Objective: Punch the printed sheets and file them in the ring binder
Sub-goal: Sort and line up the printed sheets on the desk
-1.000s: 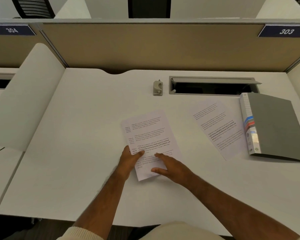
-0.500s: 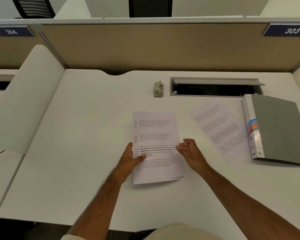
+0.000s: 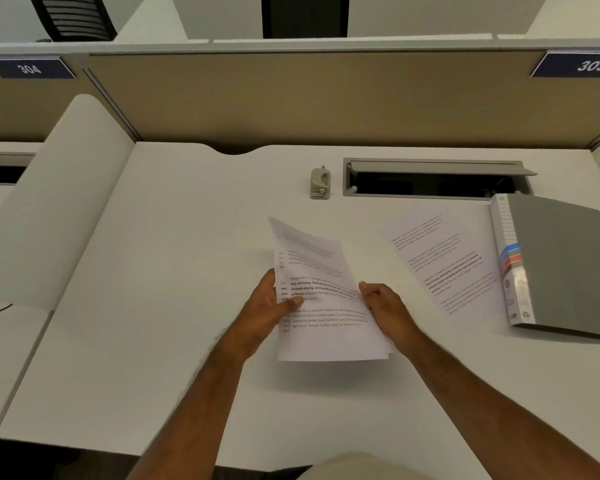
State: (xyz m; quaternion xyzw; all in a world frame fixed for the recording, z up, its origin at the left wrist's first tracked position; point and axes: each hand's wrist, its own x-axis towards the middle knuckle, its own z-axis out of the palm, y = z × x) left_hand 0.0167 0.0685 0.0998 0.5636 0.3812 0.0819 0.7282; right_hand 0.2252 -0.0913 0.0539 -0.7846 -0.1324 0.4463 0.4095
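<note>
A small stack of printed sheets is lifted off the white desk and tilted. My left hand grips its left edge with the thumb on top. My right hand holds its right edge, fingers curled round it. Another printed sheet lies flat on the desk to the right. A grey ring binder lies closed at the far right, its spine facing that sheet. A small beige hole punch stands at the back of the desk, apart from both hands.
A grey cable tray opening with a raised lid is set into the desk behind the loose sheet. A beige partition closes the back. A white side divider stands at the left.
The sheets, earlier flat on the desk under both hands, are now lifted and tilted. My right hand moved from the page's face to its right edge and took hold.
</note>
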